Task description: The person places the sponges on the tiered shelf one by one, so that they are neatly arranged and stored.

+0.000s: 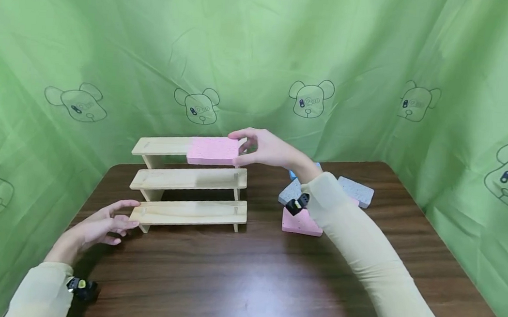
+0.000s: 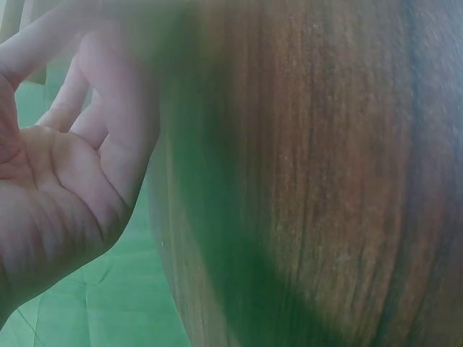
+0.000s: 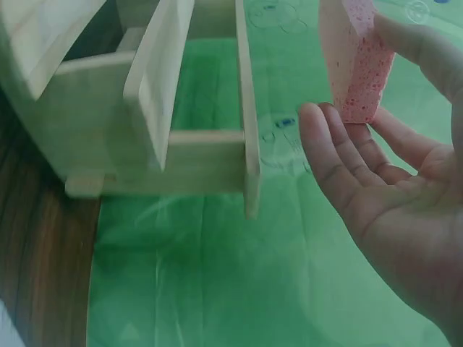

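A pink sponge (image 1: 212,151) is over the top board of a three-tier wooden stand (image 1: 187,212), towards its right end. My right hand (image 1: 265,148) pinches the sponge's right end between thumb and fingers. In the right wrist view the sponge (image 3: 352,65) shows edge-on in those fingers, beside the stand's boards (image 3: 155,87). At the lowest board's left end, my left hand (image 1: 101,224) holds the board with index finger and thumb on either side of its end. The left wrist view shows that hand's palm (image 2: 65,173), its fingertips out of sight.
Right of the stand lie a pink sponge (image 1: 300,223), grey-blue sponges (image 1: 357,191) and a blue piece (image 1: 293,175), partly hidden by my right forearm. The dark wooden table (image 1: 212,277) meets a green curtain (image 1: 261,42) behind and at both sides.
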Motion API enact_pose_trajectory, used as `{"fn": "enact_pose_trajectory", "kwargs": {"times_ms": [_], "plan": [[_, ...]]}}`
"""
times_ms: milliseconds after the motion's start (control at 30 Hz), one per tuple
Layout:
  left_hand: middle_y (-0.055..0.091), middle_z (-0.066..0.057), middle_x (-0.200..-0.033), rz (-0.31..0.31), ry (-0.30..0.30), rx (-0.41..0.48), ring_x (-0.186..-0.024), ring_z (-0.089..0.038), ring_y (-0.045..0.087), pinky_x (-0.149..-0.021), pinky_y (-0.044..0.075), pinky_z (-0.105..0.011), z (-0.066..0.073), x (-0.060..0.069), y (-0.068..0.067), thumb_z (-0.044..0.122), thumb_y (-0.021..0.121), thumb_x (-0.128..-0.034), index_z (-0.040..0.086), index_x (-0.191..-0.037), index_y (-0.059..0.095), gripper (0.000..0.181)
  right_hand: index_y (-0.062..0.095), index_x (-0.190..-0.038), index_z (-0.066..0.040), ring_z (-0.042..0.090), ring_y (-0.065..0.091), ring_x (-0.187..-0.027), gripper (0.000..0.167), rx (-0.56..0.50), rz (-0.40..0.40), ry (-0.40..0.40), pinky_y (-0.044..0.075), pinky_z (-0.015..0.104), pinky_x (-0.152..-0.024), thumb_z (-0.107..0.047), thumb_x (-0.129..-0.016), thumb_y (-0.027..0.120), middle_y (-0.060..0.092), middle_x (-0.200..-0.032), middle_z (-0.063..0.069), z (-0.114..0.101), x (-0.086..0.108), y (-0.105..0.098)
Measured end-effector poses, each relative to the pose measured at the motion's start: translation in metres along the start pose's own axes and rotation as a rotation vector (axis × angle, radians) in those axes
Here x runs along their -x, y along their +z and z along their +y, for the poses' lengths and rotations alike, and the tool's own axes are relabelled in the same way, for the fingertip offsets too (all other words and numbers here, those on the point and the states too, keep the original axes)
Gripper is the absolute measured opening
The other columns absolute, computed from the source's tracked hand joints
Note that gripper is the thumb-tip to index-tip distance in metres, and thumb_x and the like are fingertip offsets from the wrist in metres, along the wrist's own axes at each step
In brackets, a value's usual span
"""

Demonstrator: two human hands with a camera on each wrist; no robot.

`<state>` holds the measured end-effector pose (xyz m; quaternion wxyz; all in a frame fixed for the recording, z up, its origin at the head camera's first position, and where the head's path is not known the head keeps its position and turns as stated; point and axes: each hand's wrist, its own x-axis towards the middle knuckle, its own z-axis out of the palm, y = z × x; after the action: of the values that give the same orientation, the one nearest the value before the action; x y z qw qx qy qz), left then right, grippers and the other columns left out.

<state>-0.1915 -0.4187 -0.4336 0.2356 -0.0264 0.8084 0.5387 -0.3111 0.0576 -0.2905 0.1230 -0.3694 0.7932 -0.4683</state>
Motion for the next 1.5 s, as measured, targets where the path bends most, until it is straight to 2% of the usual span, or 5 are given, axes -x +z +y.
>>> {"fn": "enact_pose_trajectory", "kwargs": {"times_ms": [367, 733, 933, 1167, 1500], "plan": [[0.059, -0.009, -0.102, 0.009, -0.017, -0.019, -0.08, -0.018, 0.057, -0.065, 0.058, -0.037, 0.002, 0.019, -0.011, 0.024, 0.069, -0.098, 0.027, -0.149, 0.033, 0.063, 0.047, -0.151, -0.011, 0.015, 0.063, -0.113, 0.081, -0.098, -0.003, 0.011, 0.05, 0.027, -0.096, -0.022, -0.081, 0.086, 0.062, -0.132, 0.004, -0.021, -0.071, 0.048], [0.061, -0.01, -0.101, -0.023, 0.018, 0.002, -0.08, -0.017, 0.056, -0.063, 0.057, -0.035, 0.003, 0.008, -0.002, 0.022, 0.069, -0.0984, 0.026, -0.15, 0.031, 0.064, 0.043, -0.152, -0.004, 0.016, 0.063, -0.112, 0.079, -0.23, 0.138, 0.061, 0.054, 0.021, -0.086, -0.013, -0.084, 0.083, 0.063, -0.131, 0.011, -0.016, -0.121, 0.076], [0.059, -0.012, -0.099, -0.022, 0.006, -0.003, -0.079, -0.017, 0.055, -0.064, 0.057, -0.035, 0.003, 0.011, -0.002, 0.022, 0.069, -0.0981, 0.027, -0.149, 0.032, 0.063, 0.047, -0.15, -0.004, 0.014, 0.063, -0.109, 0.076, -0.249, 0.207, 0.083, 0.053, 0.019, -0.084, -0.012, -0.084, 0.084, 0.065, -0.129, 0.007, -0.015, -0.132, 0.092], [0.06, -0.011, -0.1, -0.02, -0.011, -0.007, -0.079, -0.017, 0.056, -0.064, 0.057, -0.036, 0.003, 0.014, -0.001, 0.023, 0.069, -0.0975, 0.028, -0.148, 0.033, 0.063, 0.05, -0.148, -0.003, 0.011, 0.065, -0.102, 0.073, -0.252, 0.232, 0.102, 0.053, 0.019, -0.081, -0.01, -0.083, 0.084, 0.07, -0.111, 0.005, -0.012, -0.133, 0.102], [0.059, -0.009, -0.099, -0.032, -0.006, 0.007, -0.079, -0.016, 0.056, -0.065, 0.058, -0.036, 0.001, 0.013, 0.0, 0.022, 0.068, -0.0984, 0.03, -0.147, 0.034, 0.061, 0.05, -0.147, 0.0, 0.012, 0.065, -0.106, 0.074, -0.249, 0.249, 0.135, 0.049, 0.015, -0.087, -0.003, -0.081, 0.084, 0.067, -0.123, 0.006, -0.012, -0.129, 0.103]]}}
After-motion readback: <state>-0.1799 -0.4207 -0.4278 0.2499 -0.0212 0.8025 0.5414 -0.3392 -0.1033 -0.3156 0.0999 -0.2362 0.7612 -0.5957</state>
